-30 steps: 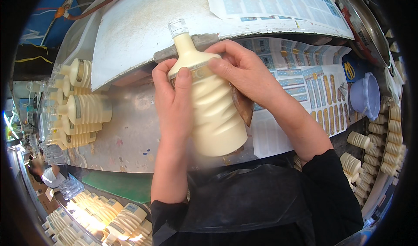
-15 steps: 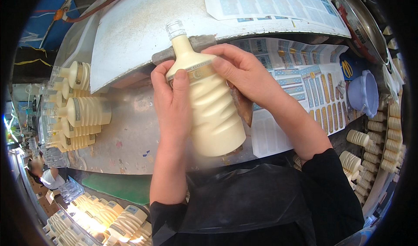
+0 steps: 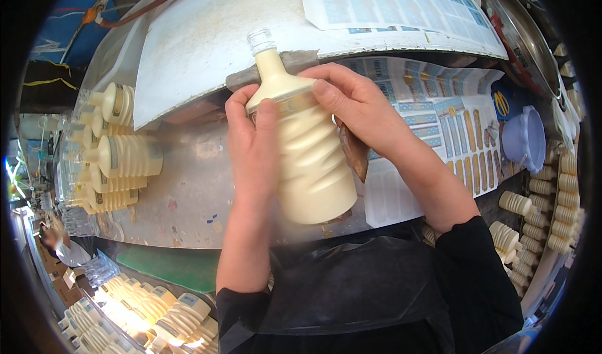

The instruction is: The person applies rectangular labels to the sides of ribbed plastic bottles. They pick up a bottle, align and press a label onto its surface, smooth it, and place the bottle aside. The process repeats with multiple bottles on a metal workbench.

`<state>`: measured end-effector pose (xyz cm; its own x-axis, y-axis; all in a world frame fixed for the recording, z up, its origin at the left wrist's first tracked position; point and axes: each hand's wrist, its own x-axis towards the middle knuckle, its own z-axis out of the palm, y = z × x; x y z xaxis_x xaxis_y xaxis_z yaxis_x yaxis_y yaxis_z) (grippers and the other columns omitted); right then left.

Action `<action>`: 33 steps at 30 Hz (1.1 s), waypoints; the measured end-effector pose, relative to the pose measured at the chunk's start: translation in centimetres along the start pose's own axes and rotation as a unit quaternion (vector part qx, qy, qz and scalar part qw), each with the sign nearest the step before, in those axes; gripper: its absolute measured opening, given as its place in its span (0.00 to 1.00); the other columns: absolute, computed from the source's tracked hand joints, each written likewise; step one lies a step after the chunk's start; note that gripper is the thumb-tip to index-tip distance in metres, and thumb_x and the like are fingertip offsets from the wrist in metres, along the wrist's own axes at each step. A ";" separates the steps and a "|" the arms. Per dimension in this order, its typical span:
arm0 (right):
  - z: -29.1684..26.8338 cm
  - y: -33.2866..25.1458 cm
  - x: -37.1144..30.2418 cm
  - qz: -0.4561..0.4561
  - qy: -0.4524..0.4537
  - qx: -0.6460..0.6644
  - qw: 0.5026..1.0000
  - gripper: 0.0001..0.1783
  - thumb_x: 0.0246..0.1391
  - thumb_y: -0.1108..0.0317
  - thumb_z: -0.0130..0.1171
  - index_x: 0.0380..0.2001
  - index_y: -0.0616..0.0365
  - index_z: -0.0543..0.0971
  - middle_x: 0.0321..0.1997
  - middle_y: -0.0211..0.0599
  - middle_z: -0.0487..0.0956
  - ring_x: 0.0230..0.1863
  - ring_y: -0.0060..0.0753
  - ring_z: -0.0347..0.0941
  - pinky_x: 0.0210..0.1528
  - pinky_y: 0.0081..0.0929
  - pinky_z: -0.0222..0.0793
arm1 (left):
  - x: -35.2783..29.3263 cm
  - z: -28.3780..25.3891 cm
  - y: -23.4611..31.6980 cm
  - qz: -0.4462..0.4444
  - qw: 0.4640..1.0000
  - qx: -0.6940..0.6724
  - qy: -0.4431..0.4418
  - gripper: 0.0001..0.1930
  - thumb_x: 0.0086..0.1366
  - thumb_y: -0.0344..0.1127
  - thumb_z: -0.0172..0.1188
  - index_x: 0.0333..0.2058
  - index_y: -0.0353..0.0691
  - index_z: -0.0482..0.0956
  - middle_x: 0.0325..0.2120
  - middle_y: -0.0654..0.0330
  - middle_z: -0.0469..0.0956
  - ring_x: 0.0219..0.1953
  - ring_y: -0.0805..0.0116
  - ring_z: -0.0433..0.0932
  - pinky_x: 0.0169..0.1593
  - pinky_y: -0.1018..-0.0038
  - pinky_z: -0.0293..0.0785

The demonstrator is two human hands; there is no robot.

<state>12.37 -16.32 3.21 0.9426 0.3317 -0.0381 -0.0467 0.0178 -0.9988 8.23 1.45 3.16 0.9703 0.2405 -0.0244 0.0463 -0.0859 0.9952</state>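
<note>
A cream-coloured bottle (image 3: 316, 166) with wavy ridges and a clear glass threaded mouth lies between my hands, its neck pointing away from me. A narrow grey-gold label band (image 3: 291, 104) runs round its shoulder. My left hand (image 3: 253, 137) grips the left side, thumb on the band's left part. From the right, my right hand (image 3: 356, 106) has its thumb pressed on the band and its fingers over the shoulder. Behind the neck is a grey padded support (image 3: 300, 60). A brown, wedge-shaped piece (image 3: 355, 154) shows beside the bottle below my right hand.
Label sheets (image 3: 433, 112) lie at the right, beside a lilac bucket (image 3: 523, 139). More sheets (image 3: 401, 6) rest on the white raised board (image 3: 207, 40). Similar bottles (image 3: 128, 156) are stacked at left; others (image 3: 182, 319) stand lower left and right. Another person (image 3: 70, 252) is far left.
Both hands stay on the bottle. The lettering on its shoulder band shows less plainly than before, and the whole view has shifted slightly.
</note>
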 end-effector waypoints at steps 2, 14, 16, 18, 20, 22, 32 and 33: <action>0.2 0.1 0.0 0.002 0.010 -0.001 1.000 0.21 0.67 0.57 0.61 0.54 0.60 0.79 0.38 0.36 0.83 0.41 0.24 0.78 0.46 0.27 0.74 | 0.0 0.0 0.0 -0.001 1.000 0.000 -0.005 0.25 0.74 0.47 0.57 0.57 0.33 0.67 0.48 0.51 0.78 0.48 0.68 0.76 0.53 0.71 0.74; 0.3 -0.2 -0.2 0.031 -0.001 -0.017 0.999 0.19 0.69 0.60 0.59 0.56 0.61 0.77 0.42 0.31 0.83 0.43 0.16 0.76 0.47 0.19 0.72 | 0.0 -0.1 0.1 0.001 1.000 0.014 -0.018 0.27 0.73 0.49 0.59 0.58 0.32 0.67 0.49 0.49 0.77 0.49 0.65 0.76 0.54 0.69 0.74; 0.4 -0.2 -0.2 0.029 0.000 -0.011 1.000 0.19 0.69 0.61 0.59 0.56 0.61 0.77 0.42 0.31 0.83 0.43 0.16 0.76 0.47 0.19 0.72 | 0.0 -0.1 0.1 0.001 1.000 0.018 -0.018 0.27 0.73 0.49 0.59 0.58 0.33 0.67 0.50 0.49 0.77 0.49 0.64 0.76 0.54 0.69 0.74; 0.4 -0.2 -0.2 0.033 0.001 -0.008 0.999 0.18 0.69 0.61 0.59 0.56 0.61 0.77 0.43 0.31 0.83 0.43 0.16 0.76 0.48 0.19 0.72 | 0.0 -0.1 0.1 0.003 1.000 0.018 -0.017 0.27 0.73 0.49 0.59 0.58 0.33 0.67 0.50 0.48 0.77 0.49 0.64 0.76 0.54 0.68 0.74; 0.3 -0.2 -0.2 0.034 -0.001 -0.007 0.999 0.18 0.69 0.61 0.59 0.56 0.61 0.77 0.43 0.31 0.83 0.44 0.16 0.76 0.48 0.19 0.72 | 0.0 -0.1 0.0 0.007 1.000 0.025 -0.017 0.27 0.73 0.49 0.59 0.58 0.33 0.67 0.50 0.48 0.77 0.49 0.64 0.76 0.54 0.68 0.74; 0.2 -0.2 -0.1 0.032 -0.005 -0.009 0.999 0.18 0.69 0.61 0.59 0.56 0.61 0.77 0.44 0.31 0.82 0.44 0.16 0.76 0.49 0.19 0.72 | 0.1 -0.2 0.0 0.005 0.999 0.027 -0.016 0.27 0.73 0.50 0.58 0.58 0.33 0.67 0.50 0.48 0.77 0.49 0.64 0.76 0.54 0.68 0.73; 0.0 0.3 -0.3 0.023 0.006 -0.032 0.999 0.20 0.72 0.57 0.54 0.55 0.60 0.79 0.41 0.27 0.81 0.42 0.15 0.73 0.47 0.20 0.71 | 0.1 -0.1 0.0 0.008 0.999 0.031 -0.011 0.25 0.74 0.49 0.56 0.56 0.33 0.68 0.48 0.48 0.78 0.48 0.64 0.76 0.54 0.68 0.73; -0.6 0.2 -0.3 0.025 0.003 -0.039 0.999 0.20 0.73 0.56 0.53 0.55 0.59 0.79 0.41 0.27 0.80 0.41 0.15 0.73 0.46 0.19 0.71 | 0.1 -0.1 0.1 0.010 0.999 0.035 -0.009 0.25 0.74 0.49 0.55 0.57 0.33 0.68 0.48 0.49 0.78 0.48 0.64 0.77 0.54 0.68 0.73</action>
<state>12.22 -16.97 3.05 0.9418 0.3245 -0.0876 -0.0677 -0.0720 -0.9951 8.31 1.59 3.25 0.9752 0.2212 -0.0076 0.0435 -0.1581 0.9865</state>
